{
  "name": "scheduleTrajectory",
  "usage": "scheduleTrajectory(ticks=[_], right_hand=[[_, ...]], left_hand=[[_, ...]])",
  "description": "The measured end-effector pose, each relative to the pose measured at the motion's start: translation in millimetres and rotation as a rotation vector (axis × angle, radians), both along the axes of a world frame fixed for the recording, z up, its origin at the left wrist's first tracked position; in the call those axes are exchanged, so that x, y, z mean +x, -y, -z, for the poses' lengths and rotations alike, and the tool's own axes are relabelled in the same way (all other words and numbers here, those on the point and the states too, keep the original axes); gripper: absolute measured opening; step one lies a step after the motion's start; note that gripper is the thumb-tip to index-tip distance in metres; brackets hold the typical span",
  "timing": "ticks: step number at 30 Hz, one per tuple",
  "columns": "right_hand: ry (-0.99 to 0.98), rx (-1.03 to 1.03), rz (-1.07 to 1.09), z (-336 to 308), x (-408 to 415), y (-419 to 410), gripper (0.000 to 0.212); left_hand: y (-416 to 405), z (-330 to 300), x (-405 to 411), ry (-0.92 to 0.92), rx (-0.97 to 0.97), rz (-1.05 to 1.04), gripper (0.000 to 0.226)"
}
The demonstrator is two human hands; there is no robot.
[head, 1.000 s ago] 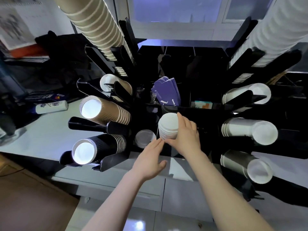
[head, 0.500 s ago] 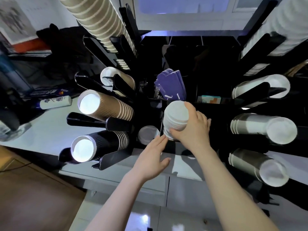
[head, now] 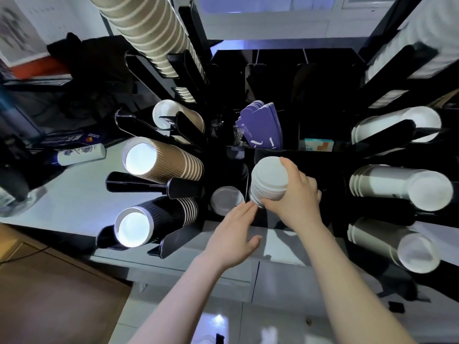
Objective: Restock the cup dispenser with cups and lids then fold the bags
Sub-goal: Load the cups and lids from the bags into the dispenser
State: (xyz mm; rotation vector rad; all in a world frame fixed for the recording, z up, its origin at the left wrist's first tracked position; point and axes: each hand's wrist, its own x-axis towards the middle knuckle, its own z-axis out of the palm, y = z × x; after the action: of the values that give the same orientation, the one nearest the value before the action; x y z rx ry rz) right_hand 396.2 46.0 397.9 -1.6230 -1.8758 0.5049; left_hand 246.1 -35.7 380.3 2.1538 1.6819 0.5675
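- Here, the right hand [head: 296, 197] has its grip curled round a stack of white lids [head: 269, 181], thumb on the near side, fingers wrapped over the far side.
- The stack sits low in the middle of the black cup dispenser [head: 320, 157], tilted with its top face toward the camera.
- The left hand [head: 234, 234] is open, its fingers straight; their tips touch the bottom edge of the stack.
- Just left of the stack, a second, greyer lid stack [head: 226, 200] stands in the next slot.
- On the left, brown ribbed cups [head: 161, 160] and black ribbed cups [head: 154, 222] lie in their holders; white cups [head: 402, 187] fill the right side.
- Purple sleeves [head: 260, 125] stand behind the lids.
- The dispenser rests on a pale counter [head: 74, 202].
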Motion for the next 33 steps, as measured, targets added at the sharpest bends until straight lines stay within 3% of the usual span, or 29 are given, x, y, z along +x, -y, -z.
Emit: scheduleTrajectory(ticks=[5,13,17,24,28,33], right_hand=[[0.025,-0.015,0.004,-0.5,-2.2,-2.7,0.095],[-0.327,0.060,0.020,-17.0,5.0,11.5,0.094],[-0.360,0.104,-0.043,-27.8,-2.8,15.5,0.094],[-0.115,0.066,-0.189,-18.8,-48.9,7.1,0.095],[0.145,0.093,-0.202,0.4,-70.2,-1.7,0.084],[0.331,0.249,-0.215,11.7,-85.5,-6.3,0.074]], left_hand=[[-0.1,-1.2,-1.6,-0.011,0.000,0.011,0.075],[0.7,-5.7,-4.3,0.031,-0.016,-0.017,0.074],[4.7,-20.4,-13.3,0.024,0.093,-0.218,0.076],[18.1,-39.8,-8.8,0.060,0.253,-0.329,0.093],[16.8,-33.1,-13.1,0.007,0.201,-0.325,0.089],[9.8,-22.0,-18.7,-0.041,0.111,-0.341,0.083]])
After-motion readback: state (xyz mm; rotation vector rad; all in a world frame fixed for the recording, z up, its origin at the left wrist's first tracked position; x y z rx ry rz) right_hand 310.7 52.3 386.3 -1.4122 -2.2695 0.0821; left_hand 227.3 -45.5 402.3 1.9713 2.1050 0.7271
